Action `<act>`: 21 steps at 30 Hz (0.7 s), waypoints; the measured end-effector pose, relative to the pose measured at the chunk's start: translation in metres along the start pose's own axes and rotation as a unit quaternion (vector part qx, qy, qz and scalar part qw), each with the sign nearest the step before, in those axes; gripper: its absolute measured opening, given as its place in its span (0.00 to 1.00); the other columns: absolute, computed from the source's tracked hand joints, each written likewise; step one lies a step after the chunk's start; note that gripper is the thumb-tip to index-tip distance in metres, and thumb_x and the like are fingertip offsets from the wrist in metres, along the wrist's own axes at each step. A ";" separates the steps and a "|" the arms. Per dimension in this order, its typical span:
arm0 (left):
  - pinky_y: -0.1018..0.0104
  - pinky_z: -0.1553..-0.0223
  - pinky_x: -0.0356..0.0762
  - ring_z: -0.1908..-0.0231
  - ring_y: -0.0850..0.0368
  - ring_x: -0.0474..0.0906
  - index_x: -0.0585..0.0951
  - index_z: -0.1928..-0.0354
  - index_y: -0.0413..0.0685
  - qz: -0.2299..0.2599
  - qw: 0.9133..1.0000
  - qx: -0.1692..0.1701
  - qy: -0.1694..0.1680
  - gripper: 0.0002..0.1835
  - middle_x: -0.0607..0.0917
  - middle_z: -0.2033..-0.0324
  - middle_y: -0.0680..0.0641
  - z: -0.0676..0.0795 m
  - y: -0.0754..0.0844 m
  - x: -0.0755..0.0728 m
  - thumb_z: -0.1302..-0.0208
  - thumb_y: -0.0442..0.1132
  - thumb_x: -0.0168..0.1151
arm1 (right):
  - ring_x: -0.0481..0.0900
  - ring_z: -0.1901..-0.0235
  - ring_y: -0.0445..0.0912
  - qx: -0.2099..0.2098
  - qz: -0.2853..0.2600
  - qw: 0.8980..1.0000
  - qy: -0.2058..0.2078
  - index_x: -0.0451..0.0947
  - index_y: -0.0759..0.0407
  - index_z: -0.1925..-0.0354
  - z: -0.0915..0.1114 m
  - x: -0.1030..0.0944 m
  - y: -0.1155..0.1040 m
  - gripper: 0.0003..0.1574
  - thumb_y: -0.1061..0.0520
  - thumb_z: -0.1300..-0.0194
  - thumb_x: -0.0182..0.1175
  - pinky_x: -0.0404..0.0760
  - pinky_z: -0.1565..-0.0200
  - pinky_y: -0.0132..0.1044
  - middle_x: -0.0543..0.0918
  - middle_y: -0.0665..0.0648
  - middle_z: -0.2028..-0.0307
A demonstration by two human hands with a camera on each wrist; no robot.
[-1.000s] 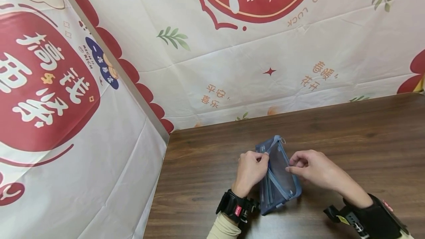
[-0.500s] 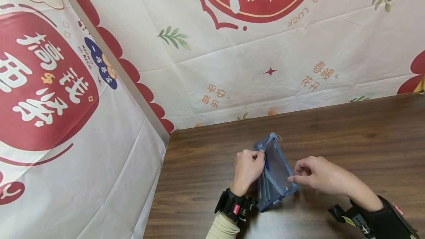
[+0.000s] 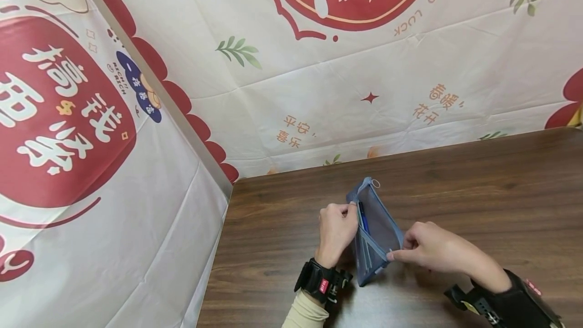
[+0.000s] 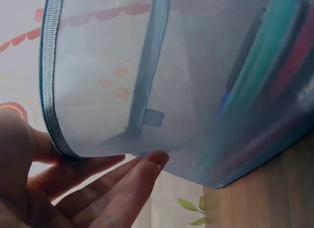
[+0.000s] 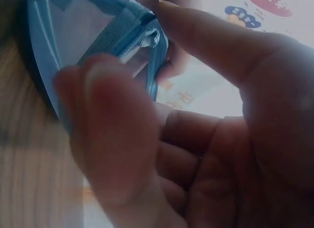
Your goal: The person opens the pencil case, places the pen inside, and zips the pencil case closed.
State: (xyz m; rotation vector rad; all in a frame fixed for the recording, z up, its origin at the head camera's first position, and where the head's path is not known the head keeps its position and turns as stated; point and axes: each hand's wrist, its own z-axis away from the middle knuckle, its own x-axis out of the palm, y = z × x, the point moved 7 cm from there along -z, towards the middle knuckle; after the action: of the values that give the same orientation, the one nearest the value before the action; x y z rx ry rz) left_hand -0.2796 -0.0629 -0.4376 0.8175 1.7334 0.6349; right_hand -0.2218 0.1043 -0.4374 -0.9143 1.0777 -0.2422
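A blue mesh zip pencil case [image 3: 383, 219] stands on the table with its top gaping. My left hand [image 3: 337, 231] pinches the left side of its rim between thumb and fingers. At the near right corner of the mouth, my right hand [image 3: 434, 248] grips the zip edge with thumb and index finger. A dark-and-blue pen [image 3: 363, 216] shows inside the case. Through the mesh in the left wrist view, a green pen-like stick [image 4: 265, 51] and a red one [image 4: 294, 61] lean beside it. A ring-shaped zip pull [image 3: 375, 183] hangs at the far end.
The dark wood table [image 3: 492, 201] runs under both hands. A white printed cloth [image 3: 341, 95] hangs behind it, and another cloth-covered panel [image 3: 150, 227] stands along the left side.
The case's mouth has widened and the pen inside has come into view. My left hand has shifted slightly left with the rim; my right hand has moved nearer, to the case's near right corner.
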 end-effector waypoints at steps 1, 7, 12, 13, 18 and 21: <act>0.75 0.94 0.48 0.98 0.70 0.54 0.64 0.97 0.53 -0.002 1.000 -0.001 0.003 0.29 0.61 0.99 0.59 0.000 0.000 -0.001 0.36 0.44 0.53 | 0.64 0.90 0.34 0.008 -0.003 1.000 -0.005 0.74 0.52 0.86 0.000 0.002 0.000 0.27 0.36 0.44 0.61 0.63 0.86 0.27 0.66 0.42 0.90; 0.74 0.93 0.48 0.97 0.69 0.53 0.64 0.98 0.53 0.001 1.000 0.004 0.026 0.29 0.60 0.99 0.59 -0.002 0.001 -0.004 0.37 0.42 0.54 | 0.61 0.93 0.33 0.030 -0.003 0.999 -0.014 0.72 0.53 0.90 -0.001 0.009 0.001 0.32 0.33 0.46 0.60 0.61 0.87 0.27 0.64 0.41 0.94; 0.74 0.93 0.45 0.97 0.69 0.49 0.63 0.97 0.53 0.009 1.000 0.001 0.026 0.29 0.58 0.99 0.59 -0.001 0.001 -0.004 0.36 0.42 0.53 | 0.57 0.91 0.35 0.064 0.025 0.997 0.032 0.71 0.53 0.90 -0.004 0.007 0.001 0.33 0.31 0.46 0.59 0.58 0.86 0.28 0.61 0.42 0.92; 0.74 0.93 0.45 0.97 0.69 0.48 0.62 0.97 0.53 0.011 1.000 0.001 0.026 0.30 0.58 0.98 0.58 -0.001 0.001 -0.004 0.36 0.42 0.53 | 0.57 0.90 0.35 0.067 0.035 0.996 0.047 0.70 0.52 0.90 -0.004 0.005 0.001 0.33 0.30 0.47 0.59 0.58 0.85 0.28 0.61 0.43 0.91; 0.74 0.93 0.44 0.97 0.68 0.47 0.61 0.97 0.52 0.016 0.999 0.003 0.034 0.30 0.56 0.98 0.58 -0.001 0.001 -0.004 0.35 0.42 0.53 | 0.57 0.89 0.35 0.042 0.065 0.992 0.100 0.68 0.50 0.89 -0.005 -0.003 -0.004 0.29 0.36 0.44 0.61 0.58 0.84 0.28 0.61 0.43 0.90; 0.74 0.93 0.44 0.98 0.68 0.47 0.62 0.97 0.52 0.015 0.999 0.004 0.035 0.30 0.56 0.98 0.58 -0.001 0.001 -0.004 0.35 0.42 0.54 | 0.61 0.86 0.35 0.005 0.075 0.990 0.117 0.72 0.50 0.86 -0.006 -0.005 -0.009 0.21 0.46 0.41 0.62 0.63 0.82 0.29 0.67 0.44 0.87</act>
State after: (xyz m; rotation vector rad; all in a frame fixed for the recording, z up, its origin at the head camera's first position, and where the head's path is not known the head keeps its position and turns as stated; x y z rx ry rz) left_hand -0.2794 -0.0655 -0.4342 0.8380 1.7908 0.6838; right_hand -0.2268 0.0987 -0.4281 -0.8052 1.3544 -0.2341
